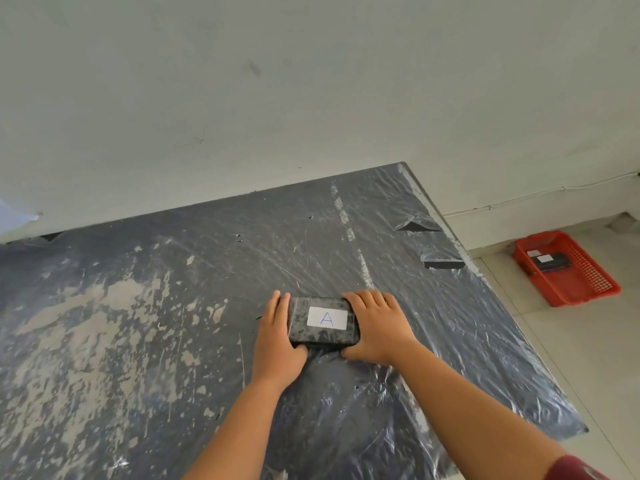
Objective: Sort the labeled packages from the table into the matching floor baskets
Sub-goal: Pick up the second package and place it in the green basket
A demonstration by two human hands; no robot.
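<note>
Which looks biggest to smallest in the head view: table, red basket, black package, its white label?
1. Table, by far.
2. Red basket, though it sits farther away, so its lead over the package is unsure.
3. Black package, held by both hands.
4. White label.

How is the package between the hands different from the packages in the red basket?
The package marked A lies on the table, gripped by both hands; the basket packages lie on the floor in the red basket, untouched. Its letter is readable; theirs are not. All are dark with white labels.

White label (327, 318) reading "A", on black package (323, 322)
</note>
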